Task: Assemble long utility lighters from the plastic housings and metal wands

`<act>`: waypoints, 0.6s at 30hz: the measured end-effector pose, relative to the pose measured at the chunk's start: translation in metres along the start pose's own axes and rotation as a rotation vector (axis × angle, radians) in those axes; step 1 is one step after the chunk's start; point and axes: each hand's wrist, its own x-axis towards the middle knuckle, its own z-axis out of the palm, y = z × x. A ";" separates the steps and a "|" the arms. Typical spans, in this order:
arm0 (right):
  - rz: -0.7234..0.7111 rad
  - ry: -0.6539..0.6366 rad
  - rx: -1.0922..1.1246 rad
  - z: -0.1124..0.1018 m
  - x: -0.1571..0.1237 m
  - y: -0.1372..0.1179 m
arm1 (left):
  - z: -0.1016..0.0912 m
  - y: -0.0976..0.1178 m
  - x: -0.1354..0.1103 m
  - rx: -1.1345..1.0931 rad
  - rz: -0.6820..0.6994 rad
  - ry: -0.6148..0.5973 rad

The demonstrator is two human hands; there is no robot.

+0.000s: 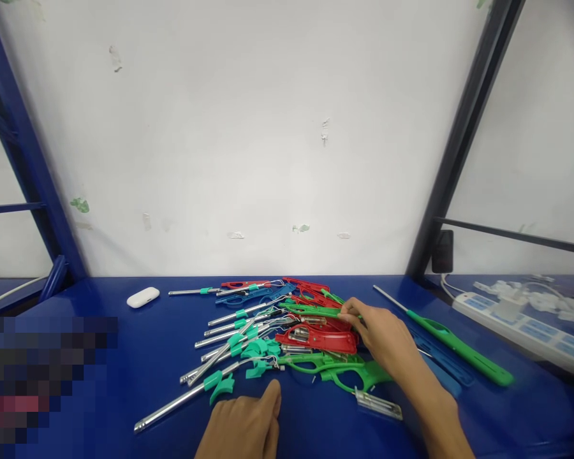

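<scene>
Parts of several taken-apart long lighters lie in a heap on the blue table. My right hand (380, 335) pinches the end of a green lighter casing (310, 310) between thumb and fingertips, over the right side of the heap. Below it lie a red casing (318, 338), another green casing (335, 368) and a clear fuel tank (379, 405). Metal lighter tubes (172, 408) with teal collars and thin wires point left. My left hand (243, 427) rests closed at the front, its curled fingers partly hidden, near a teal trigger (222, 387); nothing shows in it.
A whole green long lighter (459, 347) lies at the right, beside blue casings (442, 370). Behind it are a white power strip (521, 331) and a plugged-in black adapter (442, 252). A white earbud case (143, 297) sits back left. Blue rack posts (33, 140) frame the wall.
</scene>
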 end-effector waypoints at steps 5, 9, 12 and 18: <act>0.055 0.075 0.012 -0.008 0.001 -0.004 | -0.002 0.001 -0.001 -0.074 -0.018 0.018; 0.000 0.123 0.075 -0.028 -0.008 -0.012 | -0.014 0.004 -0.004 -0.267 -0.090 0.112; -0.104 0.110 0.145 -0.048 -0.024 -0.022 | -0.030 0.006 -0.005 -0.754 -0.236 0.265; -0.298 0.011 0.319 -0.071 -0.047 -0.038 | -0.066 0.004 -0.010 -1.223 -0.293 0.357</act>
